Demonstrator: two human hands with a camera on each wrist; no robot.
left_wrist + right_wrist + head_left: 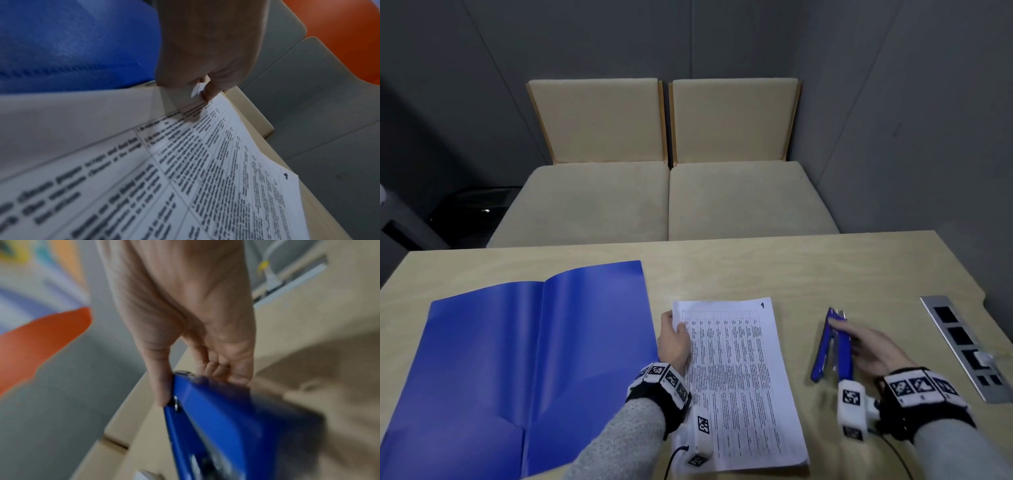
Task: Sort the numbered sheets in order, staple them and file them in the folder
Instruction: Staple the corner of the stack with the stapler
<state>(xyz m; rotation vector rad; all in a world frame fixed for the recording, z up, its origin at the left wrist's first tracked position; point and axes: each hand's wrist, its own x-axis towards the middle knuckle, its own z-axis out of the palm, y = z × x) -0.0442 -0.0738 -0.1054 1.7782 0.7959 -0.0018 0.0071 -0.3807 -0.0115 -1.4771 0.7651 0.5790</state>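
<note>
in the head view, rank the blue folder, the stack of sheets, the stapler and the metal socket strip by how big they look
1. blue folder, open flat
2. stack of sheets
3. and 4. metal socket strip and stapler, held by the right hand: too alike to rank

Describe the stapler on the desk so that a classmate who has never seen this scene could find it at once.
Start at the pale wooden desk and find the stack of printed sheets near its front edge. To the right of the stack, the right hand grips the stapler. It is narrow, blue and hinged open; the open blue folder is flat, wide and left of the sheets.
</note>
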